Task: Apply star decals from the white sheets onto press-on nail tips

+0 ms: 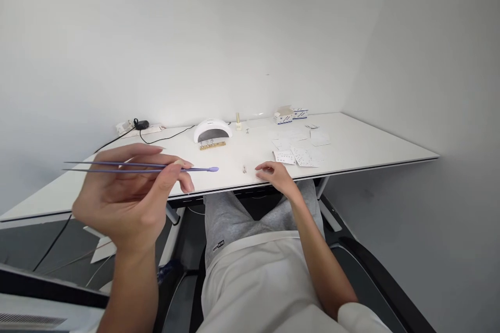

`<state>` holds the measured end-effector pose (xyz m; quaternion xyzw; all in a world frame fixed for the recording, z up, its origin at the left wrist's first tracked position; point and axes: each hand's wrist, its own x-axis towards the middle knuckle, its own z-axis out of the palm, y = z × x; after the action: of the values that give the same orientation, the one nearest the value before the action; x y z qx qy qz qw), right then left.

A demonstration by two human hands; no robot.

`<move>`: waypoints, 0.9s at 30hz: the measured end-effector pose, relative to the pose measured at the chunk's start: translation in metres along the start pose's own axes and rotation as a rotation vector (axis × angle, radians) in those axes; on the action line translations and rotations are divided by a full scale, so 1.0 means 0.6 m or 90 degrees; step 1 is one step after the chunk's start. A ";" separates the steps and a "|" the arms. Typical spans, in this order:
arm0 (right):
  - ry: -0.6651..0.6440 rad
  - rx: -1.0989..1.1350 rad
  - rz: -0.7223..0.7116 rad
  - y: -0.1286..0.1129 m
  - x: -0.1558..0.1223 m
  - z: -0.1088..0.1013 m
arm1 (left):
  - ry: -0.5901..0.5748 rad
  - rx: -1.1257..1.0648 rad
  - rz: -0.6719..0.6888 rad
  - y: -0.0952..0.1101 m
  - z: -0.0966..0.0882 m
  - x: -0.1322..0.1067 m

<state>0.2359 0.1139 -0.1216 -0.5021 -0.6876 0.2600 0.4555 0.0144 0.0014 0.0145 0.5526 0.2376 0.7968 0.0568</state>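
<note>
In the head view my left hand [128,190] is raised close to the camera. Between its thumb and fingers it grips a pair of purple tweezers [195,169]; the two thin prongs point left and the joined, oval end points right. My right hand [276,176] is at the desk's front edge, fingers loosely bent and apart, with nothing visible in them. Just left of its fingertips a small shiny piece [244,169] stands on the white desk [234,179]; its kind is too small to make out.
A white arched lamp [213,126] stands at the back, behind a gold strip [213,145] bearing small pieces. A small bottle [238,124] is beside it. Sticker sheets [305,157] lie right, before small boxes [284,115]. A black adapter [141,125] with cables lies back left.
</note>
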 end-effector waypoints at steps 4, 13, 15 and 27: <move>0.026 0.013 -0.018 -0.019 -0.019 -0.040 | 0.019 0.004 0.006 0.003 0.005 0.003; 0.213 -0.173 -0.019 0.050 -0.017 -0.102 | -0.034 0.024 -0.050 -0.005 -0.007 0.000; 0.231 -0.200 -0.024 0.069 -0.010 -0.091 | -0.067 0.024 -0.067 -0.011 -0.009 -0.002; 0.590 -0.133 -0.297 -0.031 -0.032 -0.055 | -0.373 -0.076 -0.361 -0.055 0.002 -0.025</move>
<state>0.2581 0.0861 -0.0983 -0.4404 -0.5300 -0.1674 0.7051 0.0159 0.0256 -0.0127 0.6643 0.3074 0.5712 0.3715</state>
